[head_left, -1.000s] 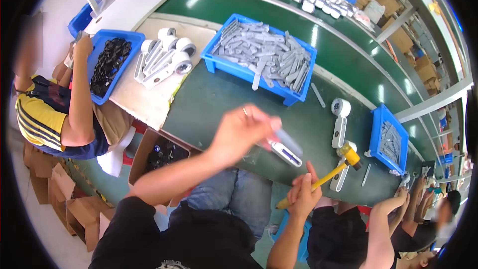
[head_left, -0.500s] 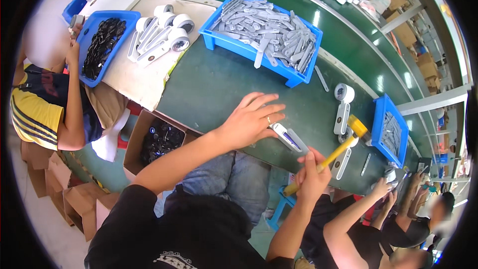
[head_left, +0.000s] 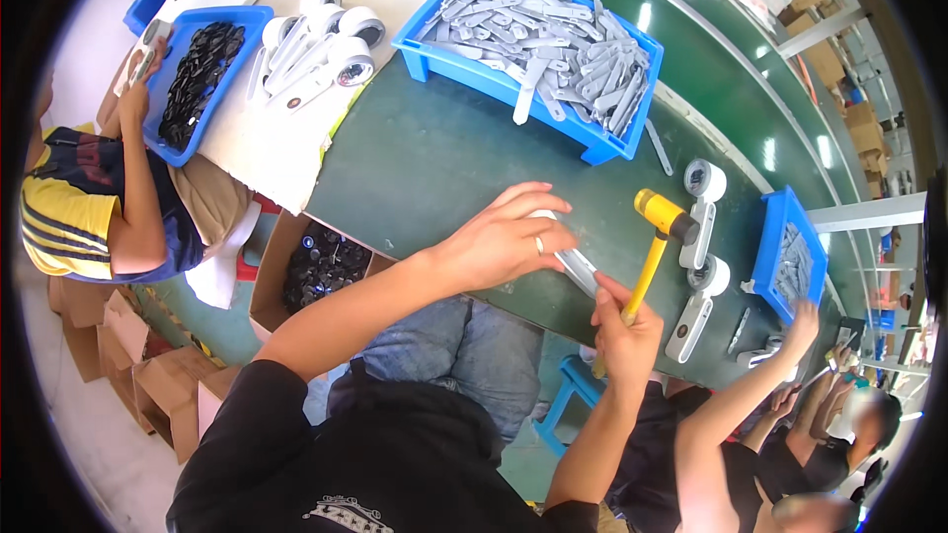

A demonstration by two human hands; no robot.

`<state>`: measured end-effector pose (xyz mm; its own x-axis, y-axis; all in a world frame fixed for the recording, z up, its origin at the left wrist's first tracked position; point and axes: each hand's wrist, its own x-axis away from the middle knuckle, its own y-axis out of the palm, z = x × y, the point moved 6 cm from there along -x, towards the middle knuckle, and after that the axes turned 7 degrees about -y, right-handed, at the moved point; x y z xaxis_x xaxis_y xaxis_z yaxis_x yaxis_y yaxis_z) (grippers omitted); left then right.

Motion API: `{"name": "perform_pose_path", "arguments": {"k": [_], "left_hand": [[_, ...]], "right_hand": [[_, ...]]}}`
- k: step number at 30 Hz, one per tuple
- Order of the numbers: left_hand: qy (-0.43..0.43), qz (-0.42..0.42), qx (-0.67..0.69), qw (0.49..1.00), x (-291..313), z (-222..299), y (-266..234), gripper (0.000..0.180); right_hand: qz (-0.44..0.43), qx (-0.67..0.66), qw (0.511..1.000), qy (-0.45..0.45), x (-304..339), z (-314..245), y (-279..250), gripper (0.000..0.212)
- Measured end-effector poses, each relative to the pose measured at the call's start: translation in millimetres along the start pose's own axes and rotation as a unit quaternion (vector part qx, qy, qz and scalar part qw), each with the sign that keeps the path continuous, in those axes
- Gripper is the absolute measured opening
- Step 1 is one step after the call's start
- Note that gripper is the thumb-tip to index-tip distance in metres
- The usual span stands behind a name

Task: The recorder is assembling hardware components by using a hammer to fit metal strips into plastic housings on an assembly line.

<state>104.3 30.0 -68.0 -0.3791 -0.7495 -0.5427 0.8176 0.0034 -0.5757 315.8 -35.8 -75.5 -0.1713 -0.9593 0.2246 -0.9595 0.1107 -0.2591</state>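
Observation:
My left hand [head_left: 515,239] is closed around the far end of a white handle-shaped plastic part [head_left: 578,268] near the front edge of the green table. Its fingers hide much of that part. A narrow grey strip lies along the part's length. My right hand [head_left: 629,334] grips the yellow shaft of a mallet [head_left: 648,274], which stands raised with its yellow and black head up. The thumb and forefinger of that same hand touch the near end of the white part.
A blue bin [head_left: 494,79] heaped with grey strips stands ahead. Finished-looking white round-headed devices [head_left: 699,227] lie to the right, near a smaller blue bin [head_left: 760,271]. More devices and a blue tray [head_left: 210,22] of black parts are at left. Co-workers sit on both sides.
My left fingers have closed over the white part, which showed more openly before. The mallet's head has swung up and left. A co-worker's hand at right has moved to the small bin.

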Motion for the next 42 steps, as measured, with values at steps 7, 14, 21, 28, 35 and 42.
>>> {"name": "perform_pose_path", "arguments": {"k": [7,14,21,28,35,42], "left_hand": [[0.064,-0.033,-0.036,0.997,-6.7,6.2,2.9,0.026],[0.052,-0.04,-0.063,0.996,-5.4,5.2,6.9,0.028],[0.054,-0.013,-0.05,0.997,-1.6,3.7,7.4,0.028],[0.16,-0.049,-0.15,0.974,-13.3,28.0,10.4,0.034],[0.192,-0.093,-0.173,0.962,-8.1,21.9,22.6,0.035],[0.173,-0.102,-0.134,0.97,-11.0,24.5,22.3,0.032]], "right_hand": [[0.019,0.011,0.998,0.067,-1.4,-11.2,-0.5,0.029],[-0.022,-0.136,0.982,0.127,-6.6,13.5,3.8,0.037],[-0.011,-0.218,0.967,0.13,-4.9,27.6,9.0,0.033],[-0.005,-0.194,0.975,0.107,-7.0,24.0,5.8,0.032],[-0.005,-0.195,0.975,0.108,-5.3,26.3,8.3,0.033],[-0.004,-0.197,0.975,0.106,-3.3,19.9,9.3,0.03]]}}
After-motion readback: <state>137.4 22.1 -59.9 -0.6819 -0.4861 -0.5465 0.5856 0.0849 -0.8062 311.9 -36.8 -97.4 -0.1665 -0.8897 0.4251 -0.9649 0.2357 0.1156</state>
